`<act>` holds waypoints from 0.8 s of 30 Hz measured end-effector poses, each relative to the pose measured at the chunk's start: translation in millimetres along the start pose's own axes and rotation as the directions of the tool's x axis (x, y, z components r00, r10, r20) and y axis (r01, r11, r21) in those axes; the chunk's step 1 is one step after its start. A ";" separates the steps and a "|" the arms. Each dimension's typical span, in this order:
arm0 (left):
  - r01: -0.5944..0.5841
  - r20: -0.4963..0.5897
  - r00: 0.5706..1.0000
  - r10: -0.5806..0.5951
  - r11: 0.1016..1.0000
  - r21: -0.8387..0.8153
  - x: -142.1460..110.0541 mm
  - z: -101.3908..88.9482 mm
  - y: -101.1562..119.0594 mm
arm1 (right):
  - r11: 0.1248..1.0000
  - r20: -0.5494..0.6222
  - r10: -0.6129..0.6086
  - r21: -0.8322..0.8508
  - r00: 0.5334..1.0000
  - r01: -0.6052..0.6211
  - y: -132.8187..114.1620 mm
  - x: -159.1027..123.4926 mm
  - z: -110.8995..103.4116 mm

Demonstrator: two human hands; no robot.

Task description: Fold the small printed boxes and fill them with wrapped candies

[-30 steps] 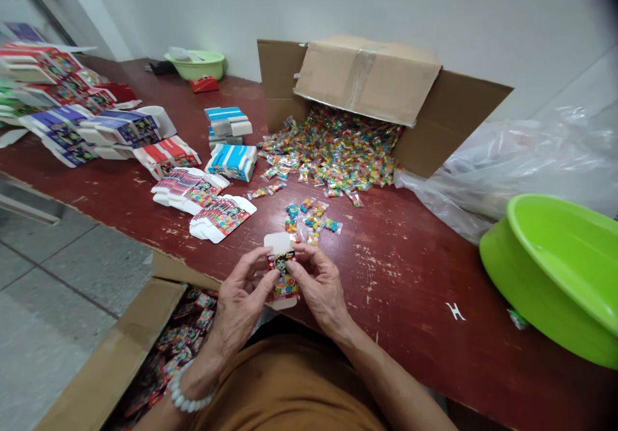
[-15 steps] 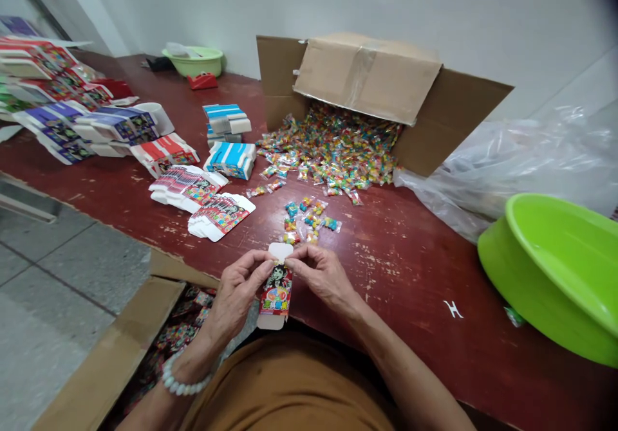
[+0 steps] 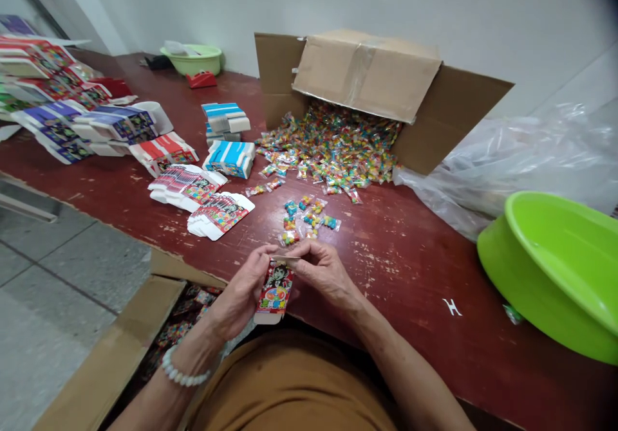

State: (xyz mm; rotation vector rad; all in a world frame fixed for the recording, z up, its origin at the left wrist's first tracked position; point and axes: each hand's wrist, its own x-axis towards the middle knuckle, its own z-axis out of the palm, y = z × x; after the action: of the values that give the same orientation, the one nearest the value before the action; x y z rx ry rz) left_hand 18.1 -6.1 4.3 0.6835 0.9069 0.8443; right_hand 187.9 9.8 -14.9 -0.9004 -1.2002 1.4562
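Note:
A small red printed carton (image 3: 274, 291) hangs between both my hands at the near table edge. My left hand (image 3: 244, 293) grips its left side, fingers curled round it. My right hand (image 3: 323, 270) pinches the carton's top flap, which lies folded flat over the opening. Just beyond my fingers lie a few loose candy packets (image 3: 309, 219) on the red table (image 3: 415, 270). Flat red cartons (image 3: 219, 213) are stacked to the left of them.
A tipped cardboard box (image 3: 367, 77) spills a heap of candy packets (image 3: 333, 145). Blue cartons (image 3: 230, 159), more carton stacks (image 3: 72, 122), a green basin (image 3: 555, 270), clear plastic (image 3: 506, 161) and a far green bowl (image 3: 193, 61) stand around. A floor box (image 3: 145, 334) holds filled cartons.
The carton's white top flap, upright a second ago, has been folded down flat. Both hands and the carton shifted slightly up and away from me.

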 end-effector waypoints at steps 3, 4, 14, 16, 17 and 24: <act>0.193 0.109 0.976 -0.186 0.980 -0.054 0.6 0.8 -4.5 | 0.974 0.010 -0.122 -0.191 0.992 0.122 3.2 -4.1 -1.1; 0.205 0.089 0.976 -0.199 0.977 -0.058 1.5 2.0 -6.6 | 0.944 0.037 -0.173 -0.277 0.984 0.176 3.0 -5.0 -2.0; -0.024 0.018 1.000 0.022 0.996 0.084 10.4 9.8 -23.2 | 0.960 0.024 0.117 -0.259 0.993 -0.107 -13.6 7.1 -5.0; -0.017 0.022 1.000 0.014 0.993 0.119 11.0 6.7 -24.2 | 0.964 -0.005 0.158 -0.216 0.987 -0.155 -13.7 9.0 -3.2; -0.017 0.023 1.000 0.014 0.991 0.131 11.3 5.0 -24.6 | 0.966 -0.013 0.167 -0.199 0.986 -0.167 -13.0 9.3 -2.3; -0.038 0.060 0.998 0.030 0.990 0.134 12.0 -2.5 -27.2 | 0.941 0.233 -0.066 -0.310 0.970 0.138 -10.8 7.5 -12.1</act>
State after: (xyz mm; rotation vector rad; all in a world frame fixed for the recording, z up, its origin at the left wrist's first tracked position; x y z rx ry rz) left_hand 29.0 -9.1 -23.3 0.8387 0.9075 0.7942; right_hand 200.2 20.0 -6.8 -0.8950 -1.6644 1.3195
